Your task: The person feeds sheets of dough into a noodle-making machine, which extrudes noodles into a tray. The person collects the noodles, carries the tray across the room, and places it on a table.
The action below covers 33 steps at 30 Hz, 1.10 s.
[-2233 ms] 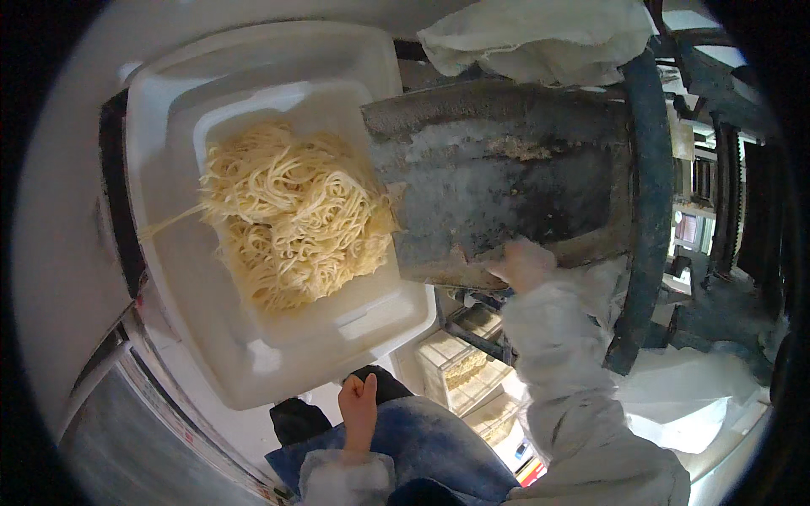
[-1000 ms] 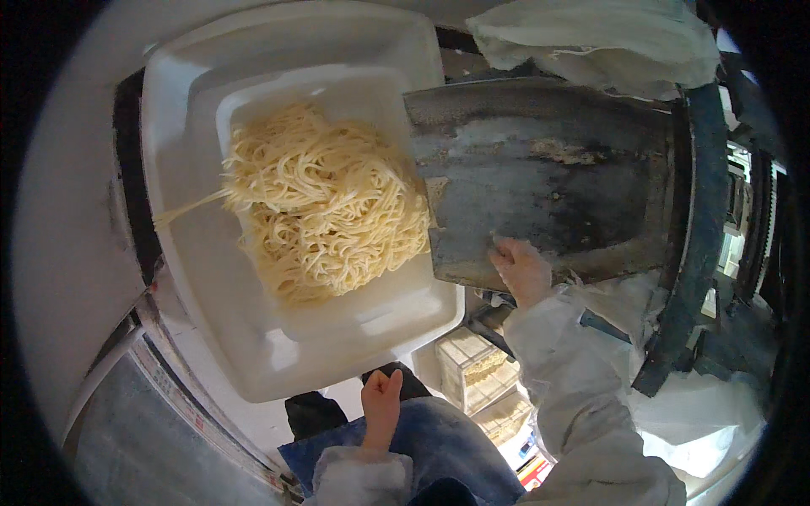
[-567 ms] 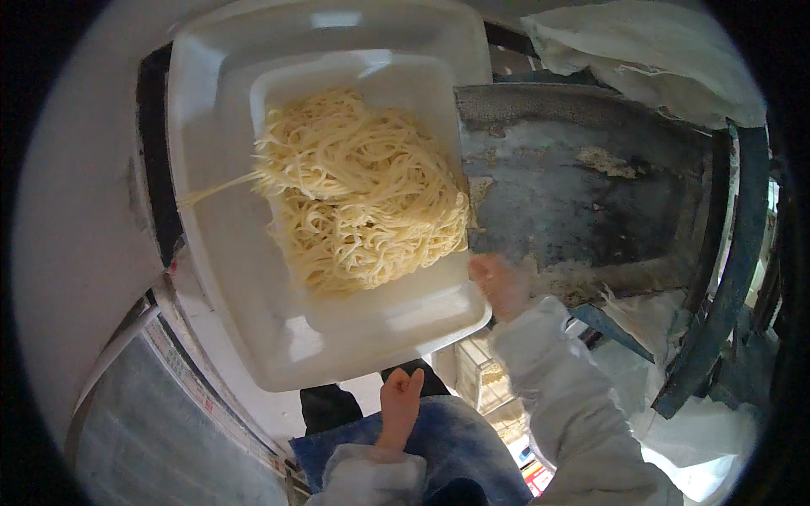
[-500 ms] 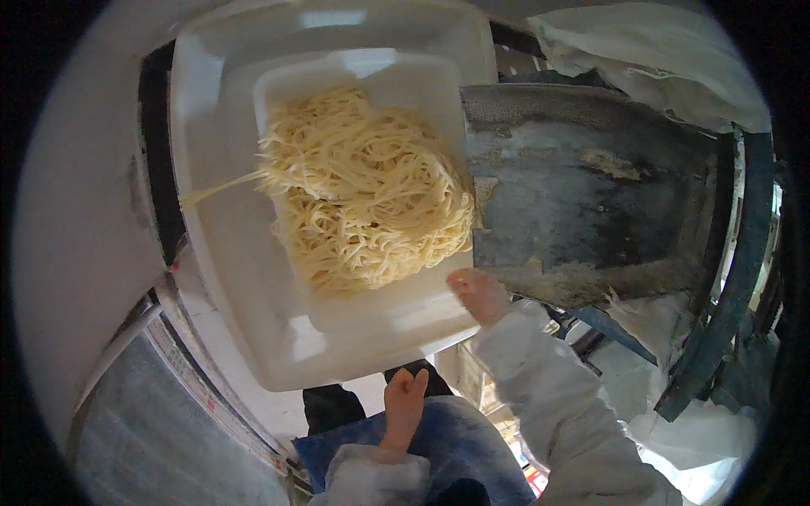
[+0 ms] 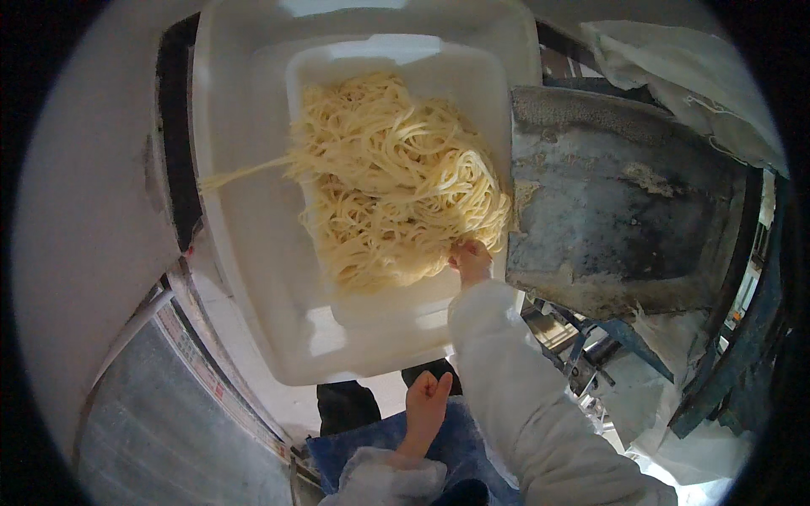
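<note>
A wide heap of pale yellow noodles (image 5: pixel 396 185) lies in a large white plastic tub (image 5: pixel 261 312), with a thin bundle of strands trailing over to the left wall. My right hand (image 5: pixel 471 260) reaches into the tub and its curled fingers are closed at the near right edge of the heap, on some noodles. My left hand (image 5: pixel 426 405) is a loose fist held in front of my body, just below the tub's near rim, with nothing visible in it. White sleeves cover both forearms.
To the right, a worn grey metal chute (image 5: pixel 616 202) meets the tub's right wall. White cloth (image 5: pixel 683 84) hangs at the far right, with machine parts (image 5: pixel 586 363) below the chute. A grey panel (image 5: pixel 186 405) stands at lower left. A blue apron (image 5: pixel 464 438) covers my lap.
My right hand has moved from the tub's right rim forward into the tub, onto the noodles. My left hand remains in a fist. The whole view has shifted slightly.
</note>
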Each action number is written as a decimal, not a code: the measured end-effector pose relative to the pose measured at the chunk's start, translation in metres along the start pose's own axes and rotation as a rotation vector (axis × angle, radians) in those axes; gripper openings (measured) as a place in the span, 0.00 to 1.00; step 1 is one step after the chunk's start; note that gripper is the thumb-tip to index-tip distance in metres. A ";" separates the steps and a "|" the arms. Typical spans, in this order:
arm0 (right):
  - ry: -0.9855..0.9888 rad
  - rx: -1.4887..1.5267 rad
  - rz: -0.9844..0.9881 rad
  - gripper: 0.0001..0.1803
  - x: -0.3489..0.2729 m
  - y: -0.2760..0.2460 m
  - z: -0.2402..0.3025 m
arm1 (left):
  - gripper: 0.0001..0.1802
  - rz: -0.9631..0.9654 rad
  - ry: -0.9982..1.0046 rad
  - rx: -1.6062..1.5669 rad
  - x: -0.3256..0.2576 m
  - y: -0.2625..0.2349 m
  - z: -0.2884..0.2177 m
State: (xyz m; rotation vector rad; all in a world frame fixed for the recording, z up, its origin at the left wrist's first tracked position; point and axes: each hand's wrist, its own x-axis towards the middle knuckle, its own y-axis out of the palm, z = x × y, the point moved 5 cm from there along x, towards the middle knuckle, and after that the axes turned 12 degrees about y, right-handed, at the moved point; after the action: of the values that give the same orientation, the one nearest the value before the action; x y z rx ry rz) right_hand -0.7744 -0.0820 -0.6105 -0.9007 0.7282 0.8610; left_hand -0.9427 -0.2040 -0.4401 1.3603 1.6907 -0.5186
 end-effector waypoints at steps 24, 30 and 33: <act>0.232 -0.036 -0.062 0.09 -0.027 -0.019 -0.027 | 0.22 -0.030 0.016 0.066 0.006 -0.013 -0.015; 0.192 0.018 0.009 0.12 -0.067 -0.042 -0.016 | 0.22 -0.024 0.015 0.021 0.007 -0.011 -0.017; 0.269 -0.067 0.000 0.14 -0.077 -0.049 -0.013 | 0.22 -0.034 0.035 -0.013 0.007 -0.012 -0.018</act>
State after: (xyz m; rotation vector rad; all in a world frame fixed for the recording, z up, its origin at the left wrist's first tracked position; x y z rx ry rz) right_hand -0.7699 -0.1355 -0.5353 -1.0891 0.9353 0.7754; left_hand -0.9603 -0.1896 -0.4391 1.3404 1.7457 -0.5050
